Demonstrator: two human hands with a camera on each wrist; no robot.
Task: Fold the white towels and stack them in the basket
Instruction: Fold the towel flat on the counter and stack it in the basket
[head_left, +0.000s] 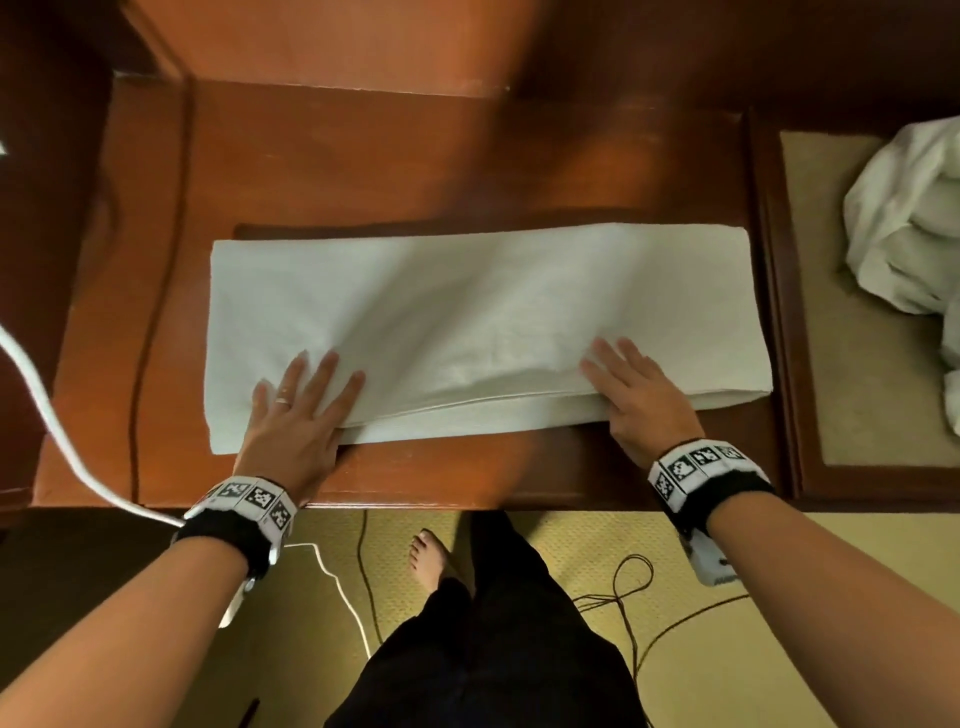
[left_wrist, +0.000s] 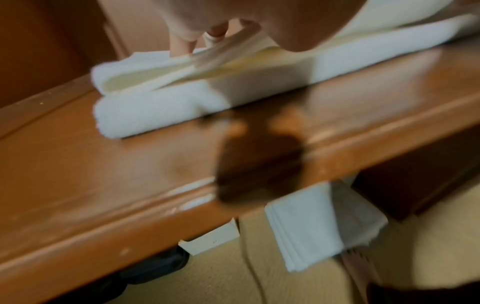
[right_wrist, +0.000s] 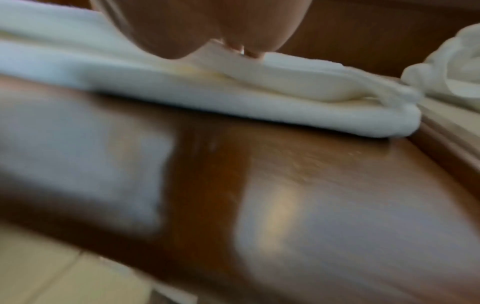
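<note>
A long white towel (head_left: 467, 312), folded lengthwise in layers, lies across the wooden table (head_left: 415, 166). My left hand (head_left: 301, 400) lies flat on its near left part with the fingers spread and straight. Flat on the near right part rests my right hand (head_left: 634, 389). Both thumbs are hidden. In the left wrist view the towel (left_wrist: 155, 111) has its top layer raised slightly toward my fingers (left_wrist: 182, 45). In the right wrist view the towel (right_wrist: 285, 115) lies under my right hand (right_wrist: 207, 26). No basket shows.
A heap of crumpled white towels (head_left: 909, 218) sits on a beige surface to the right, also in the right wrist view as the heap (right_wrist: 446, 67). A folded white towel (left_wrist: 311, 230) lies below the table's front edge. A white cable (head_left: 52, 415) and dark cords (head_left: 628, 587) trail by my feet.
</note>
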